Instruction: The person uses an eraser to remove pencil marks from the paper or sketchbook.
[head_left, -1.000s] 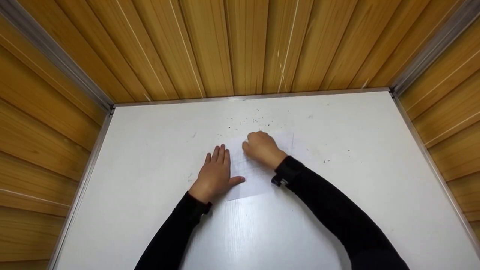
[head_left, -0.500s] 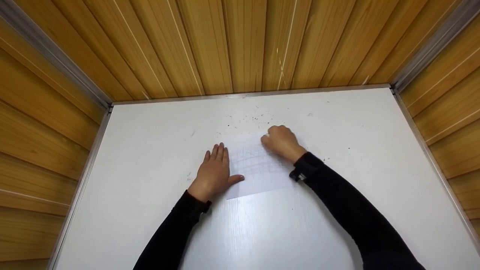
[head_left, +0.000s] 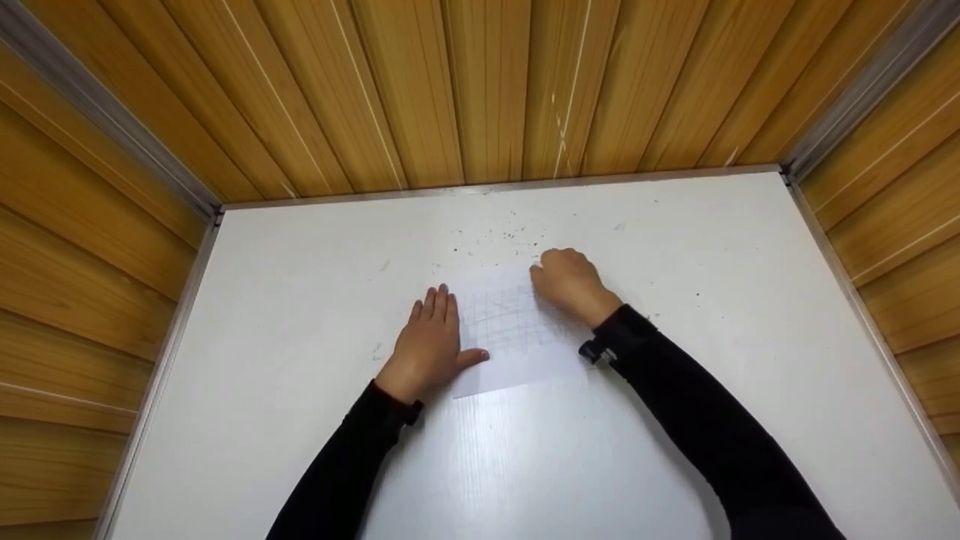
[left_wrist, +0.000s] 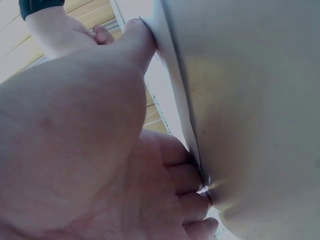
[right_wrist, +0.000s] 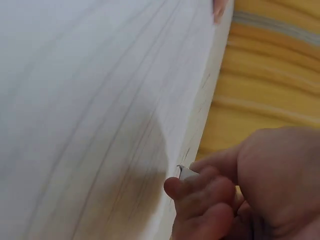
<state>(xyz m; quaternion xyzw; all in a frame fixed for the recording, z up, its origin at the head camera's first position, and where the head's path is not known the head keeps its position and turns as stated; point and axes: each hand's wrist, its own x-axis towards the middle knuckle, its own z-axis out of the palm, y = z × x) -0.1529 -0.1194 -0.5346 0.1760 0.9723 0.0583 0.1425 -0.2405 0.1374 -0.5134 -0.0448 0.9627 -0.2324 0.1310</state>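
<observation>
A white sheet of paper [head_left: 517,371] lies on the table, covered with grey crossing pencil lines. Fingers straight, my left hand [head_left: 427,345] rests flat along its left edge, with the thumb out over the paper. My right hand [head_left: 574,283] is at the sheet's upper right part, fingers curled. In the right wrist view it pinches a small white eraser [right_wrist: 187,173] with a dark smudged corner between thumb and fingers; most of the eraser is hidden in the grip. The left wrist view shows the left palm [left_wrist: 75,130] and fingers from below, against the tabletop.
The white table [head_left: 300,300] has dark crumbs [head_left: 510,235] scattered beyond the sheet and a few specks at the right. Wood-patterned panels [head_left: 495,90] wall in the back and both sides, with a metal strip along the table's far edge.
My right hand has moved to the right across the paper, uncovering more pencil lines, and then slowed. The left hand has stayed in place on the sheet.
</observation>
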